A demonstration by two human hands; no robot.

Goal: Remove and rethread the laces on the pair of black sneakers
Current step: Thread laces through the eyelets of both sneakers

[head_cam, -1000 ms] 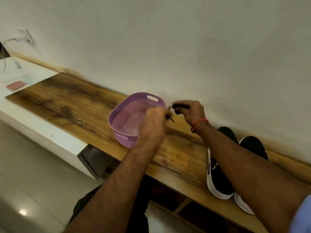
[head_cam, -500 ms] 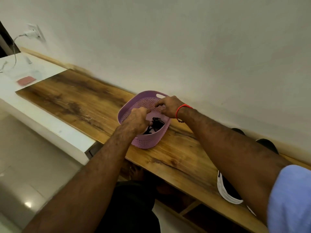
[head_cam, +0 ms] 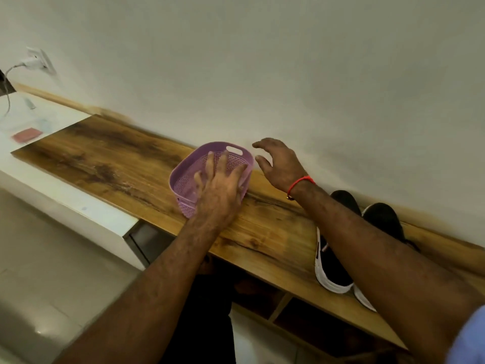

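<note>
The fingers (head_cam: 225,164) of the left hand (head_cam: 223,190) are spread wide and laid over the near rim of the purple basket (head_cam: 183,179), gripping nothing, while those of the right hand (head_cam: 280,161) are loosely curled and open above the bench (head_cam: 118,164), just beside the basket's far end and holding nothing either. The black sneakers (head_cam: 338,269) are set side by side on the bench to the right, well apart from the basket and partly hidden behind the right forearm. No lace can be made out in this view; the basket's inside is largely covered by the left hand, so it cannot be told whether a lace lies there. The step in hand is judged to be a break in handling at the basket, with no lace being worked at the shoes. The next move would call for a reach to the sneakers or into the basket for a lace. No brand, label or legible writing can be read anywhere.
</note>
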